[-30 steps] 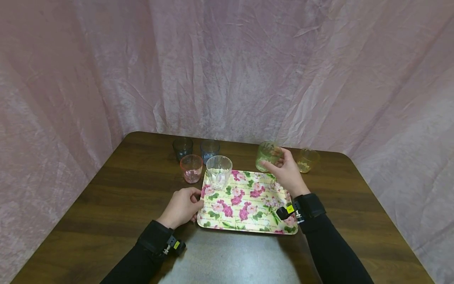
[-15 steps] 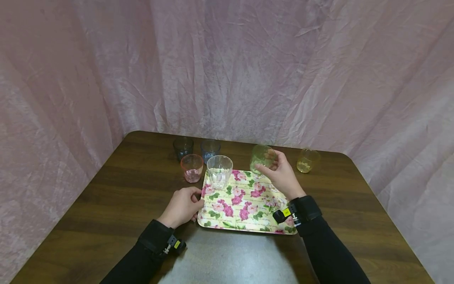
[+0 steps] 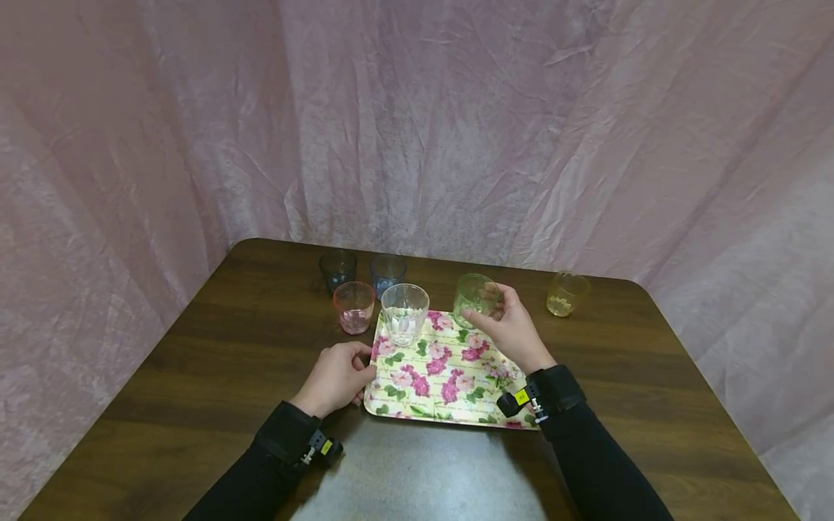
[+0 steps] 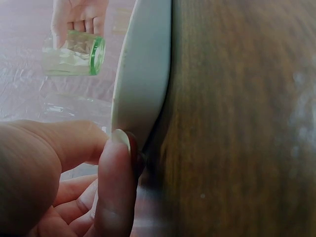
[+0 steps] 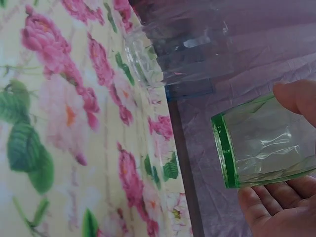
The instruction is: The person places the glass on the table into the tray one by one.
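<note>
My left hand [image 3: 334, 380] pinches the left edge of a floral tray [image 3: 430, 401] between thumb and fingers; the left wrist view shows the tray's pale outer wall [image 4: 143, 69] beside the thumb. With thumb on one side and fingers on the other, my right hand [image 3: 513, 331] holds a green glass [image 3: 470, 295] over the tray's far edge. Its thick green base [image 5: 225, 150] is off the tray in the right wrist view. A clear glass [image 3: 404, 315] stands upright on the tray's far left corner.
Left of and behind the tray stand a pink glass [image 3: 354, 310], a dark grey glass [image 3: 338, 271] and a blue glass [image 3: 387, 273]. A yellow glass [image 3: 566, 295] is at the right rear. A pink curtain [image 3: 417, 130] hangs behind the wooden table [image 3: 195, 383].
The right hand has carried the green glass leftward and slightly nearer, over the tray's far edge. The left hand stays at the tray's edge, and the other glasses keep their places.
</note>
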A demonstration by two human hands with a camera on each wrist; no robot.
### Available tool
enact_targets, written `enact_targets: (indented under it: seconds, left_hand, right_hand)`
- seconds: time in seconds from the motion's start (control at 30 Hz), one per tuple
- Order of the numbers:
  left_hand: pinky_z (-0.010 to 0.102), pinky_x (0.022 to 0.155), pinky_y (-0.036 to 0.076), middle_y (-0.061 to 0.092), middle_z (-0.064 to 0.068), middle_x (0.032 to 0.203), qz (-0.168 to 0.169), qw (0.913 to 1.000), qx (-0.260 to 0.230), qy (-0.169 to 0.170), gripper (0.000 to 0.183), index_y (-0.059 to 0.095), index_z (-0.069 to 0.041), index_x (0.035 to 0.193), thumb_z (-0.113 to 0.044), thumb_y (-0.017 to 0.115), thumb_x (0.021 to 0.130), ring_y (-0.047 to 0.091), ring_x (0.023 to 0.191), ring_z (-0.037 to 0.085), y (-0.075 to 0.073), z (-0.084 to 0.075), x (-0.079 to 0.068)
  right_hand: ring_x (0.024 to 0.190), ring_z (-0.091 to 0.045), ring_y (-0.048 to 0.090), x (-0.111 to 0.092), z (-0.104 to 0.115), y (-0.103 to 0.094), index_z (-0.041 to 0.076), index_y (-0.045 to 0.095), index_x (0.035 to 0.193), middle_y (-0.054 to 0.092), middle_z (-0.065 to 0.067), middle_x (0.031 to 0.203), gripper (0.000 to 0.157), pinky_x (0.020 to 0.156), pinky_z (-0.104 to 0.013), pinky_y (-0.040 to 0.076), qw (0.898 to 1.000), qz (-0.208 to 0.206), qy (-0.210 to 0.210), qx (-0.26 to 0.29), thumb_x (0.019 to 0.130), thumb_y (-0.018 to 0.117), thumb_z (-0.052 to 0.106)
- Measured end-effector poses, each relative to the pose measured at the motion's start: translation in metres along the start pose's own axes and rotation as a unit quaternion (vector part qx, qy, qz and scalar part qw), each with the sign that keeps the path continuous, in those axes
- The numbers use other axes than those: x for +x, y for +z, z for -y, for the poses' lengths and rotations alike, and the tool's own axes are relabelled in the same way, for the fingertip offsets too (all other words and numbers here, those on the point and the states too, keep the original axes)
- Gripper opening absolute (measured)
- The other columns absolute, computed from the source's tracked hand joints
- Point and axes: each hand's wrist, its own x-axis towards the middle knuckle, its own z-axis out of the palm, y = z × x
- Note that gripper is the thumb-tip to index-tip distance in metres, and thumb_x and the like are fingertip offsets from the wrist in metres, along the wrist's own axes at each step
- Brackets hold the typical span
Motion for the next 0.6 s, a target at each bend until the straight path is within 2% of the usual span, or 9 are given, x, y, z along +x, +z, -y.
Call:
enact_targets:
  seconds: [0.2,0.43,0.6]
  left_hand:
    - [0.027,0.038,0.048,0.058,0.004,0.065,-0.003,1.0000,0.000,0.005,0.029,0.066,-0.002,0.119,-0.006,0.068,0.090,0.058,0.043,0.014,0.001,0.002,0.001]
    - [0.027,0.038,0.048,0.058,0.004,0.064,-0.005,1.0000,0.003,0.004,0.030,0.065,-0.002,0.120,-0.006,0.068,0.090,0.058,0.043,0.014,0.001,0.002,0.000]
    - [0.027,0.038,0.048,0.058,0.004,0.064,-0.006,0.9999,0.005,0.008,0.029,0.066,-0.002,0.119,-0.006,0.068,0.090,0.058,0.043,0.014,0.001,0.001,0.000]
  right_hand:
    - [0.103,-0.030,0.046,-0.001,-0.007,0.003,0.012,0.026,0.150,0.039,-0.011,0.138,0.080,0.079,-0.044,0.043,1.000,0.010,0.001,-0.009,0.091,0.073,0.041]
    - [0.123,-0.031,0.041,-0.004,-0.010,0.009,0.011,0.027,0.150,0.040,-0.012,0.137,0.084,0.093,-0.051,0.045,0.999,0.005,0.021,-0.025,0.089,0.075,0.042]
    - [0.127,-0.033,0.040,-0.004,-0.013,0.012,0.010,0.025,0.151,0.039,-0.016,0.138,0.088,0.092,-0.050,0.048,0.999,0.006,0.028,-0.028,0.087,0.075,0.045]
